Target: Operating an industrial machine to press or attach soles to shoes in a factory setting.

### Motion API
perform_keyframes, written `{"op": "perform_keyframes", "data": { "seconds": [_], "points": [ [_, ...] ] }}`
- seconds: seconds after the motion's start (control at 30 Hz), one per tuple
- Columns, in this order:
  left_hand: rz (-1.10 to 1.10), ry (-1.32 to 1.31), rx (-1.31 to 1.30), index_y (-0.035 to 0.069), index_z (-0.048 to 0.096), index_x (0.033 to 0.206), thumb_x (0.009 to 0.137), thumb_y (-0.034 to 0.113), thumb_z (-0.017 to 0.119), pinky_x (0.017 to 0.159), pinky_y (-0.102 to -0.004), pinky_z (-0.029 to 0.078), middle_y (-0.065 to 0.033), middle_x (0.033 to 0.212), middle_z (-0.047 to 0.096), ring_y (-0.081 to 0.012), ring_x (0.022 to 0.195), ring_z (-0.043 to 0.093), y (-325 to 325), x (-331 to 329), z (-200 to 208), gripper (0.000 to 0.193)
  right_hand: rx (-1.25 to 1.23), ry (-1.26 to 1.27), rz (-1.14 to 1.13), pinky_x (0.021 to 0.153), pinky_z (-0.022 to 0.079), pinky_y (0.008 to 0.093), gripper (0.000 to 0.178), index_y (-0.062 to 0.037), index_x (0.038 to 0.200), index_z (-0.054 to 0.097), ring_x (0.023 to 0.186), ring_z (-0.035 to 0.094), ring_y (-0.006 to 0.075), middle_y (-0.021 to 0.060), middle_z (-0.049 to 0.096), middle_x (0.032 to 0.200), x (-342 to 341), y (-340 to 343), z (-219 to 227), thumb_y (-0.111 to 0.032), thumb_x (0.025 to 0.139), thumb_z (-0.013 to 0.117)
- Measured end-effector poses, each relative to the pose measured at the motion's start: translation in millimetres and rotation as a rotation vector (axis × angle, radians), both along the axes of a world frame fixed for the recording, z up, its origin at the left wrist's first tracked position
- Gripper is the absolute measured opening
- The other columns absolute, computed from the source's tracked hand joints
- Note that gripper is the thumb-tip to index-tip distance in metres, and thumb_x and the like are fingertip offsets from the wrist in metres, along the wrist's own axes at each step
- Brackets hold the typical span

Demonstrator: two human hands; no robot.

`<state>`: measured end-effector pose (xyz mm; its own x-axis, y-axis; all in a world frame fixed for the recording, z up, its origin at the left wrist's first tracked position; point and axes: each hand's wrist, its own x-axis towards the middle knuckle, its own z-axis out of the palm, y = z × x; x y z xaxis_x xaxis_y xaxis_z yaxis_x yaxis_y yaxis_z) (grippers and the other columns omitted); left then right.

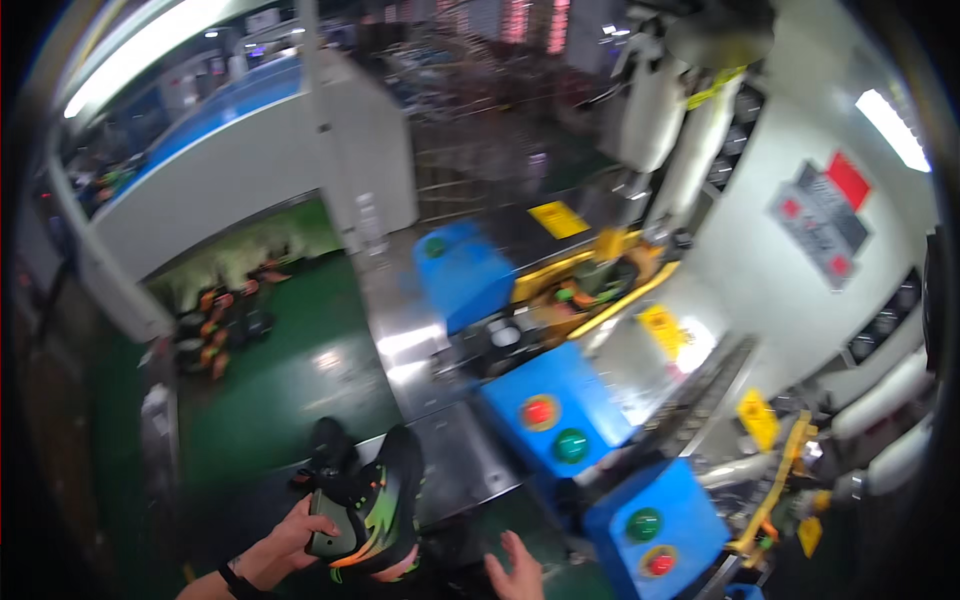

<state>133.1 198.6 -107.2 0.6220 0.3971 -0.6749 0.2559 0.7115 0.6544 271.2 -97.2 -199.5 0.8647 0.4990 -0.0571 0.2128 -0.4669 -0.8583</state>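
Observation:
At the bottom, my left hand (285, 540) is closed on the grey-green front end of a sports shoe, its thumb on top. The shoe (375, 515) is black with green and orange markings. A second dark shoe upper (332, 450) rises close beside it; whether the two touch is hard to tell. My right hand (515, 572) is held apart to the right, open, fingers spread and nothing in it. It is nearest to a blue control box (655, 525) with a green and a red button.
Another blue button box (560, 415) stands farther ahead on the metal machine. Beyond it a shoe (595, 290) sits in a yellow-edged press station (625, 300). Left, a green conveyor belt (300, 390) carries several shoes (225, 320) out of a white tunnel housing (230, 170).

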Motion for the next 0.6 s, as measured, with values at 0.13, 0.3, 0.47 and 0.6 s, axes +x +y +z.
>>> {"op": "perform_keyframes", "data": {
  "seconds": [0.13,0.3,0.47,0.6],
  "points": [
    [0.369,0.264,0.285,0.003,0.047,0.13,0.062,-0.001,0.064,0.078,-0.034,0.053,-0.0083,0.096,0.06,-0.0205,0.088,0.062,-11,-95,67,0.071,-0.124,0.072,0.458,0.094,0.049,0.0444,0.049,0.0039,0.126,0.052,0.108,0.061,0.0406,0.0271,0.062,0.116,-6,-2,2,-0.021,0.086,0.065],
    [0.484,-0.01,0.445,0.003,0.046,0.121,0.066,-0.006,0.06,0.082,-0.0372,0.055,-0.0093,0.1,0.058,-0.0232,0.091,0.063,9,-123,77,0.057,0.124,0.402,0.354,0.097,0.047,0.0412,0.048,0.0034,0.129,0.05,0.118,0.057,0.0333,0.0222,0.058,0.126,2,59,27,-0.01,0.085,0.065],
    [0.195,0.405,0.988,0.002,0.044,0.126,0.066,-0.003,0.059,0.089,-0.0343,0.049,-0.0109,0.108,0.056,-0.0216,0.099,0.057,74,-154,-73,0.062,0.325,0.769,0.237,0.114,0.024,0.0502,0.094,-0.0022,0.152,0.01,0.146,0.017,0.0346,0.0201,0.016,0.158,-48,144,-13,-0.012,0.081,0.072],
    [0.006,0.394,0.857,0.002,0.03,0.139,0.067,0.003,0.062,0.109,-0.0381,0.033,-0.0186,0.131,0.048,-0.0309,0.127,0.045,86,-166,-137,0.079,-0.047,0.398,0.165,0.105,0.038,0.0457,0.092,-0.0024,0.15,0.018,0.135,0.039,0.0333,0.026,0.037,0.145,-133,238,-61,-0.009,0.077,0.073]
  ]
}}
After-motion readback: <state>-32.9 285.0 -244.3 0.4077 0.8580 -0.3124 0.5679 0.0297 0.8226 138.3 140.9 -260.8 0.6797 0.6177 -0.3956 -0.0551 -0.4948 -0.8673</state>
